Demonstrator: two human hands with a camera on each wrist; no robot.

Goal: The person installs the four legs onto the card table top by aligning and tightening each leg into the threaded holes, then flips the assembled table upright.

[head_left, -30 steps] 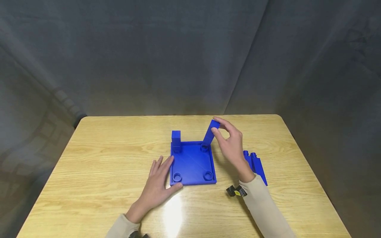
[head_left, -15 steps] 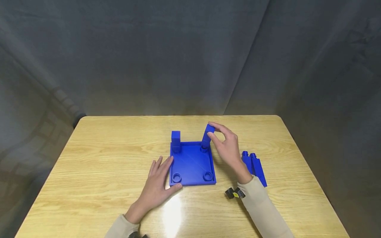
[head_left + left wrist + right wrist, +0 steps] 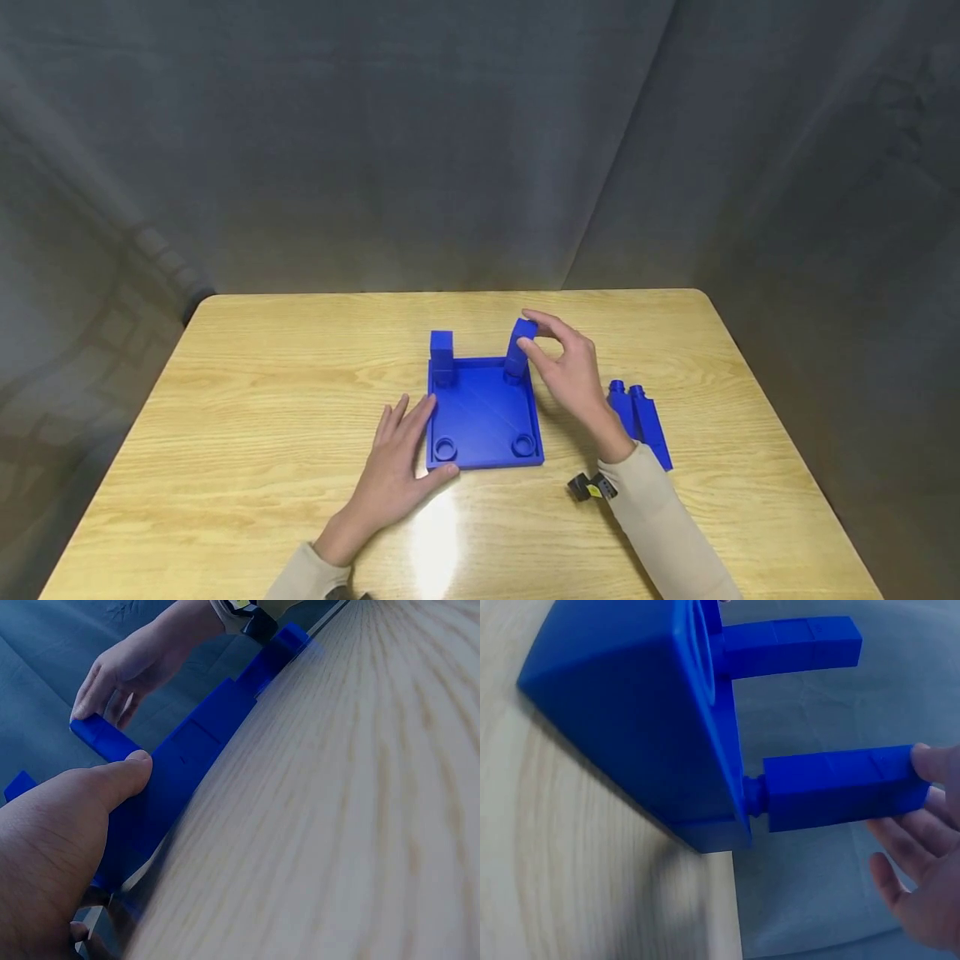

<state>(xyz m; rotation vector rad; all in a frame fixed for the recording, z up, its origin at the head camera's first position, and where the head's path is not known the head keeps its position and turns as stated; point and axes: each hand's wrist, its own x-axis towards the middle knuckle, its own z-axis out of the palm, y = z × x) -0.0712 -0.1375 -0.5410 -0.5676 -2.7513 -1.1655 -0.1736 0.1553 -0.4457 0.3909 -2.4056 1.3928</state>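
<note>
A square blue tabletop (image 3: 487,417) with a raised rim lies underside up, a round socket in each corner. At its back right corner, my right hand (image 3: 573,371) pinches the top of a blue square leg (image 3: 516,360) between thumb and fingers. In the right wrist view, that leg's (image 3: 840,791) narrow threaded end meets the socket. Another leg (image 3: 442,354) stands upright in the back left corner. My left hand (image 3: 393,475), fingers spread and fairly straight, touches the tabletop's left side; its thumb (image 3: 135,769) rests at the front edge. The front left socket (image 3: 446,449) and front right socket (image 3: 523,445) hold nothing.
Two more blue legs, a left one (image 3: 621,408) and a right one (image 3: 652,429), lie side by side right of the tabletop, partly under my right forearm. The wooden table (image 3: 247,417) ends at a dark curtain (image 3: 405,167) behind.
My right hand has moved left and slightly down with the leg, which has gone from leaning right to nearly upright over the back right socket. My left hand has stayed in place.
</note>
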